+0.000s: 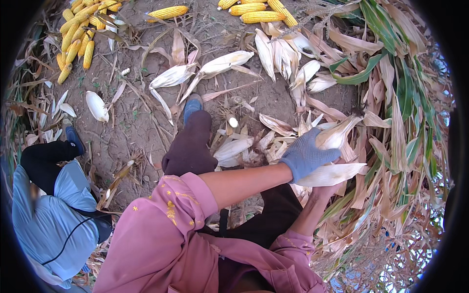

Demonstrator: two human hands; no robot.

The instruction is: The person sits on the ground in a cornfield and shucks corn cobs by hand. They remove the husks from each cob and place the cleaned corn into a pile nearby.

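In a grey-blue dotted work glove, my left hand (310,155) grips a dry, husk-covered ear of corn (335,135) at the right. Dark silk shows at the ear's far tip. A pale husk leaf (331,174) stands away from the ear, below the glove. My bare right hand (328,188) is at the ear's near end, behind this leaf; its fingers are mostly hidden. Cut cornstalks with dry and green leaves (395,135) lie just to the right of both hands. Empty husks (234,148) lie on the ground left of the glove.
Husked yellow corn cobs form a pile (75,33) at the upper left, a group (262,16) at the top, and one lone cob (167,13). A cut stalk stub (232,121) stands near my shoe (192,104). Another person (58,219) in light blue sits at the left.
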